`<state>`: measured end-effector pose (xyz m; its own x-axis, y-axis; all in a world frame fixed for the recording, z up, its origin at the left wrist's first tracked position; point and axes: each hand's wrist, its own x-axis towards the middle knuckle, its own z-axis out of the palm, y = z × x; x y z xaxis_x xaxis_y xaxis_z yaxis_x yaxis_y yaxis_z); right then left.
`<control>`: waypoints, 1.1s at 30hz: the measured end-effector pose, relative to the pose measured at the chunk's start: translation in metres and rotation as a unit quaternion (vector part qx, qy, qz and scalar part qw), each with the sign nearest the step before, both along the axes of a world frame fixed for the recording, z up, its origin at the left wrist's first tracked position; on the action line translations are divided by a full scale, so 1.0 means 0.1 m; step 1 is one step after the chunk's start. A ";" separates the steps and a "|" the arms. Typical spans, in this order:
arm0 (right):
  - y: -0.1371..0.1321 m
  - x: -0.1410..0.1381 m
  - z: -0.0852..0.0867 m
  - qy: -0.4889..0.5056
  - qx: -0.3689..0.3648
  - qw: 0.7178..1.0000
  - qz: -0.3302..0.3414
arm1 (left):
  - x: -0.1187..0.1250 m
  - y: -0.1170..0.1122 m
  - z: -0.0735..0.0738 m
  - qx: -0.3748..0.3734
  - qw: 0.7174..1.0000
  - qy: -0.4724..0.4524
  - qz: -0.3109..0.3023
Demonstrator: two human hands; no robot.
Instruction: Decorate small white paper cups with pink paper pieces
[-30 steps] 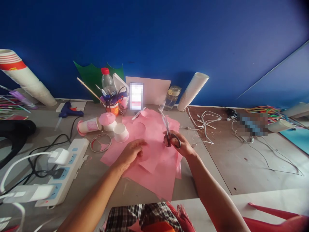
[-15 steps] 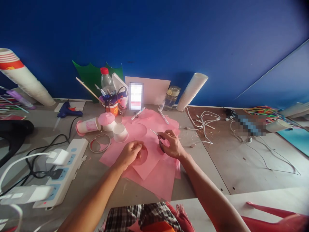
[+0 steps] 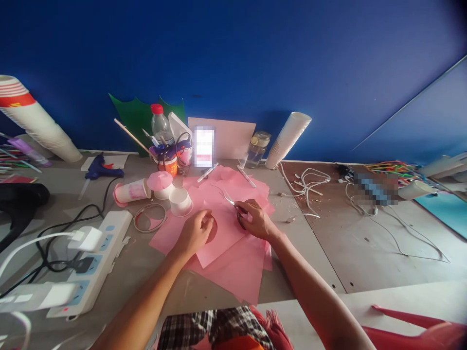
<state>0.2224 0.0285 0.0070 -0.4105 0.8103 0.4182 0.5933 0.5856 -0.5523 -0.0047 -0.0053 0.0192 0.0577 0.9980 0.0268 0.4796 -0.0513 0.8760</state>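
Observation:
My left hand [image 3: 196, 232] is closed on a pink paper sheet [image 3: 219, 238], its thumb and fingers pinched at the left edge. A dark shadow falls on the paper beside the fingers. In my right hand [image 3: 255, 219] is a pair of scissors [image 3: 231, 201], fingers in the dark handles and metal tip pointing up and left over the paper. More pink sheets [image 3: 244, 274] lie layered under both hands. Just beyond my left hand stand a white paper cup [image 3: 180, 201] and a cup with a pink paper top [image 3: 160, 182].
A roll of tape [image 3: 150, 217] and a pink-marked cup [image 3: 132, 190] lie left. Further left are a power strip [image 3: 98, 262] and a blue glue gun [image 3: 103, 168]. Behind are a lit phone [image 3: 204, 147], a jar [image 3: 258, 149] and stacked cups [image 3: 288, 141]. White cable [image 3: 310, 182] lies right.
The held pink sheet has turned, its lower corner shifting left and slightly up. The scissors have moved slightly left with my right hand. My left hand stays closed on the paper.

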 end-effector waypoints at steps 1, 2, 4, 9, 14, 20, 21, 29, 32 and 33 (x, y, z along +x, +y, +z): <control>0.00 0.00 0.01 -0.003 -0.002 1.000 0.001 | 0.00 0.00 -0.01 0.025 0.999 0.034 -0.006; -0.01 0.00 0.02 -0.005 -0.003 1.000 -0.001 | 0.01 0.00 -0.03 0.047 0.997 0.066 -0.012; -0.01 -0.01 0.04 -0.007 -0.003 1.000 -0.013 | 0.02 -0.01 -0.05 0.090 0.989 0.117 -0.020; -0.02 -0.03 0.03 -0.016 -0.001 0.999 -0.043 | 0.05 -0.04 -0.08 0.194 0.961 0.194 -0.041; 0.00 -0.03 0.02 -0.006 0.001 0.999 -0.039 | 0.07 -0.09 -0.10 0.209 0.940 0.245 -0.115; 0.00 -0.02 0.02 -0.008 -0.002 0.999 -0.043 | 0.07 -0.12 -0.14 0.165 0.933 0.272 -0.167; 0.00 -0.02 0.01 -0.009 -0.002 0.999 -0.044 | 0.07 -0.12 -0.14 0.160 0.934 0.272 -0.167; 0.01 -0.01 -0.06 -0.017 0.023 0.995 -0.091 | 0.06 -0.11 -0.13 0.164 0.933 0.274 -0.167; 0.03 0.02 -0.11 -0.041 0.061 0.989 -0.128 | 0.06 -0.10 -0.12 0.179 0.925 0.287 -0.174; 0.03 0.03 -0.12 -0.047 0.073 0.987 -0.137 | 0.05 -0.09 -0.12 0.183 0.923 0.289 -0.178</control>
<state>0.2257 0.0318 -0.0047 -0.2257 0.8298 0.5103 0.7851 0.4651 -0.4090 0.0006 -0.0148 0.0075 0.4899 0.8432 0.2213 0.7568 -0.5373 0.3721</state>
